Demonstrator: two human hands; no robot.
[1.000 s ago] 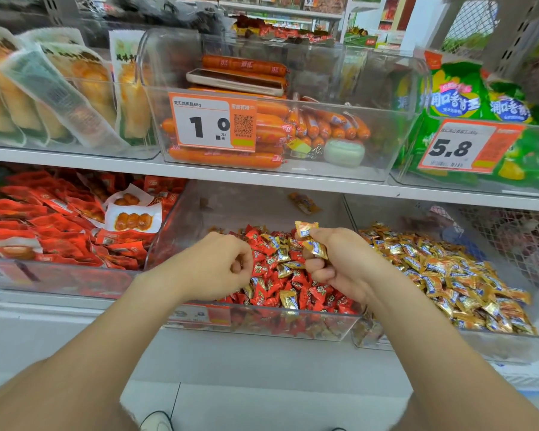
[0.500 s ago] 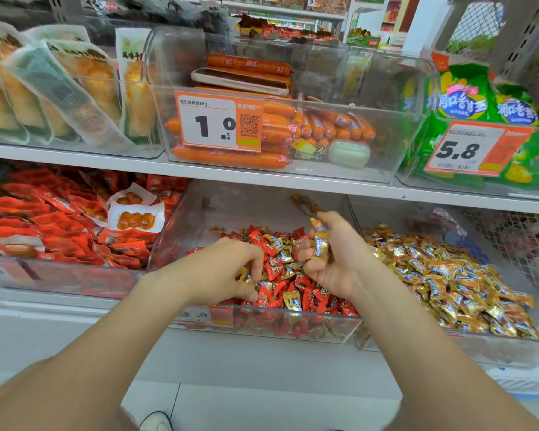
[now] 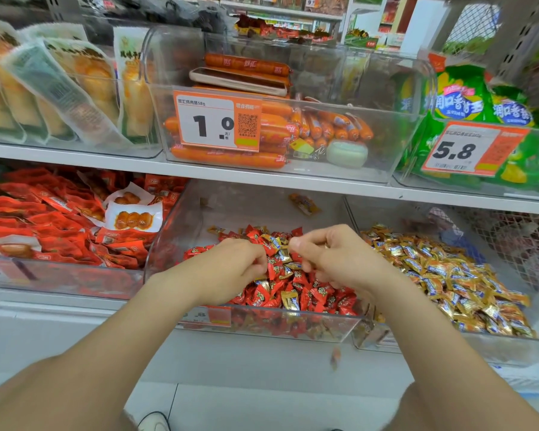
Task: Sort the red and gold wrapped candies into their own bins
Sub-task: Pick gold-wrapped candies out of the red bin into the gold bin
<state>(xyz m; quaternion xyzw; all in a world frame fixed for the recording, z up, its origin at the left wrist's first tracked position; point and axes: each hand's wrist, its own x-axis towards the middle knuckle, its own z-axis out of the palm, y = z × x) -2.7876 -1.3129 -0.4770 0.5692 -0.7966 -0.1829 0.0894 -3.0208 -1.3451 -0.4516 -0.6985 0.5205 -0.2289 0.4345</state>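
A clear middle bin (image 3: 175,231) on the lower shelf holds a heap of red candies (image 3: 318,293) with gold candies (image 3: 290,300) mixed in. The bin to its right (image 3: 448,345) is full of gold candies (image 3: 442,275). Both my hands are down on top of the mixed heap, close together. My left hand (image 3: 231,265) curls its fingers into the pile and pinches a candy. My right hand (image 3: 336,259) is palm down, thumb and forefinger pinched at a gold wrapper; what lies in its palm is hidden.
A bin of red snack packets (image 3: 44,225) stands left of the candy. The shelf above (image 3: 293,178) carries a clear bin of sausages (image 3: 271,132) with a phone (image 3: 240,80) on top, and green bags (image 3: 479,104). A small blurred piece (image 3: 335,357) is in mid-air below the middle bin.
My right hand, which held gold candies up above the heap, has turned palm down and dropped onto the pile. My left hand has moved forward into the candies. The camera has tilted slightly.
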